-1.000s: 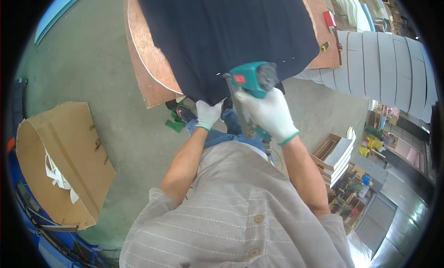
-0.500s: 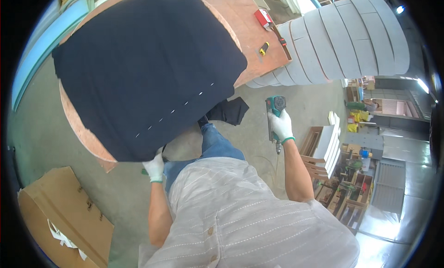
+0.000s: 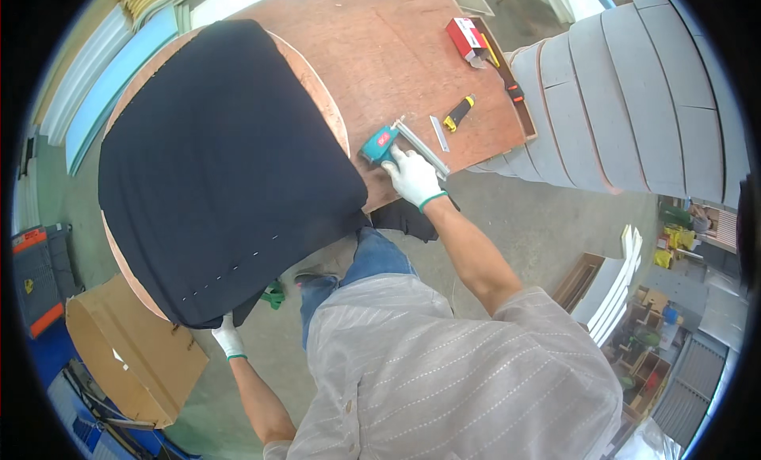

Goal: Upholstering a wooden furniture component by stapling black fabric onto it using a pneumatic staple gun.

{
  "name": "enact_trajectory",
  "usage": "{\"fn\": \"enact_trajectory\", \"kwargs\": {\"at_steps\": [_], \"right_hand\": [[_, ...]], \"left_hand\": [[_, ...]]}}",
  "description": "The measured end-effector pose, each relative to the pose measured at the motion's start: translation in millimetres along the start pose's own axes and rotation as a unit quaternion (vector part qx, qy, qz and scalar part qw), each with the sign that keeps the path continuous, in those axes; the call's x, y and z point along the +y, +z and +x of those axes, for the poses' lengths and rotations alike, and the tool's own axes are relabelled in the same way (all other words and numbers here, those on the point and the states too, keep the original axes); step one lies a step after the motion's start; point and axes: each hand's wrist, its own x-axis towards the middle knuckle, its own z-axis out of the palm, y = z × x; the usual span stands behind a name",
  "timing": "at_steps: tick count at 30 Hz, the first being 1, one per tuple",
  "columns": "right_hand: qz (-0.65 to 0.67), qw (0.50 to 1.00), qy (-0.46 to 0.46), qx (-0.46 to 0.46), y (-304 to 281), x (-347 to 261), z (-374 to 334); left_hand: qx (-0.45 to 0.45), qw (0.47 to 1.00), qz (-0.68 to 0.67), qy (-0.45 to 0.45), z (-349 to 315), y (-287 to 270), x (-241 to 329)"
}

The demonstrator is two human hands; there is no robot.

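Observation:
A black fabric (image 3: 226, 159) lies over a rounded wooden panel (image 3: 313, 78), whose pale rim shows at its sides. A broken line of small light marks crosses the fabric near its front edge. My left hand (image 3: 228, 339), in a white glove, is closed on the fabric's front corner; some fingertips are hidden. On the right, my gloved right hand (image 3: 414, 177) is closed on a teal staple gun (image 3: 380, 144), which is on its side at the edge of the wooden tabletop (image 3: 380, 47), just right of the fabric.
A yellow-and-black utility knife (image 3: 460, 113), a small metal strip (image 3: 439, 133) and a red box (image 3: 466, 40) are on the tabletop. Large grey curved pieces (image 3: 626, 95) stand at right. An open cardboard box (image 3: 151, 357) sits on the floor at left.
My right hand has brought the staple gun from over the floor on the right up and left to the tabletop. My left hand has shifted left along the fabric's front edge.

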Motion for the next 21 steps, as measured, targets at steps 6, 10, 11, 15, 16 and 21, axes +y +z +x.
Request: {"fn": "enact_trajectory", "kwargs": {"at_steps": [6,10,11,15,16,21], "right_hand": [[0.038,0.959,0.181,0.214,-21.1,101.0,31.3],[-0.027,0.981,0.091,0.168,-5.2,131.9,24.9],[-0.049,0.980,0.091,0.170,-7.2,140.0,15.9],[-0.032,0.983,0.070,0.165,-7.5,159.8,-23.7],[-0.019,0.982,0.083,0.170,-4.9,161.2,-34.3],[0.073,0.978,0.168,0.096,0.7,139.0,-41.7]], "left_hand": [[0.044,0.992,-0.089,-0.081,-18.5,9.5,12.2],[0.094,0.965,-0.210,-0.128,-14.2,13.2,15.6],[0.061,0.958,-0.266,-0.089,-14.9,17.7,23.3],[0.033,0.923,-0.378,-0.067,-9.0,0.9,26.9],[0.037,0.908,-0.412,-0.075,-7.2,-1.2,29.5],[0.116,0.958,-0.241,-0.100,-26.8,-30.0,26.8]]}}
